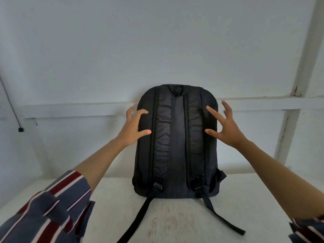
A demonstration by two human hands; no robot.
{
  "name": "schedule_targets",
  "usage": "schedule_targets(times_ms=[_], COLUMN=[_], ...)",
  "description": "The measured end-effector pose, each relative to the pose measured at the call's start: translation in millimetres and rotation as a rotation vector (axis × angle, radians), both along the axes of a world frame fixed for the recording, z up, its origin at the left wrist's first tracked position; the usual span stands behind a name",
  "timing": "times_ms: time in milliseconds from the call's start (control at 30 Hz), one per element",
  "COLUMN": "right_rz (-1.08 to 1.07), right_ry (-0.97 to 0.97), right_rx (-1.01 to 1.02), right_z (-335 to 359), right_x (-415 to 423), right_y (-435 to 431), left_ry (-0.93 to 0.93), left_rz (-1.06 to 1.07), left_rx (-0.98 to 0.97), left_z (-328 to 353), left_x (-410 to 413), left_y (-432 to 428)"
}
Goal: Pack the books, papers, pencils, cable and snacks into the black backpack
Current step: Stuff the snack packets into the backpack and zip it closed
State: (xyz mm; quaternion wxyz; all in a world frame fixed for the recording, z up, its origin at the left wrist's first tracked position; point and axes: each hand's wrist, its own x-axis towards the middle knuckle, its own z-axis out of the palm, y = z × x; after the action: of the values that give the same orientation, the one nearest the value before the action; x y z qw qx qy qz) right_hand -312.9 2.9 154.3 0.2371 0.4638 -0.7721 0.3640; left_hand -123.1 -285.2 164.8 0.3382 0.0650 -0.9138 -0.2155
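Note:
The black backpack [177, 137] stands upright on the white table [175, 218], leaning against the wall, its strap side facing me. Two loose strap ends trail forward onto the table. My left hand [135, 127] is at the bag's left edge, fingers spread and bent, thumb and a fingertip over the fabric. My right hand [224, 123] hovers at the right edge with fingers splayed, holding nothing. Whether either hand touches the bag is unclear. No books, papers, pencils, cable or snacks are in view.
A pale wall with a horizontal ledge [78, 107] runs behind the bag. A white post [294, 102] rises at the right. A thin black cord with a small plug [20, 129] hangs at the far left.

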Motion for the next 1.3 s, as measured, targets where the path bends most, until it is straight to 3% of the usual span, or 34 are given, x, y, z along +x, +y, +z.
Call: schedule_targets(times_ms=[133,233,400,500,600,733,900,1300], right_rz=[0.009,0.019,-0.074,-0.264,-0.339,-0.29,-0.294,-0.303], right_ry=[-0.322,-0.411,-0.377,-0.295,-0.098,0.031,-0.08,-0.1], right_rx=[0.125,0.135,0.199,0.198,0.148,0.292,0.438,0.56], right_z=[-42,-58,-57,-58,-55,-49,-42,-33], right_x=[15,19,20,35,60,83,76,60], right_y=[6,-7,-16,-19,-31,-53,-65,-65], left_ry=[-0.247,-0.253,-0.229,-0.148,0.027,-0.134,-0.322,-0.427], left_rz=[-0.095,-0.086,0.005,0.174,0.206,0.218,0.266,0.363], left_rx=[0.188,0.225,0.198,0.004,-0.244,-0.428,-0.412,-0.362], left_z=[-37,-53,-55,-58,-53,-40,-33,-27], left_x=[2,-8,-14,-11,-10,-19,-28,-40], left_y=[3,7,14,27,46,64,67,78])
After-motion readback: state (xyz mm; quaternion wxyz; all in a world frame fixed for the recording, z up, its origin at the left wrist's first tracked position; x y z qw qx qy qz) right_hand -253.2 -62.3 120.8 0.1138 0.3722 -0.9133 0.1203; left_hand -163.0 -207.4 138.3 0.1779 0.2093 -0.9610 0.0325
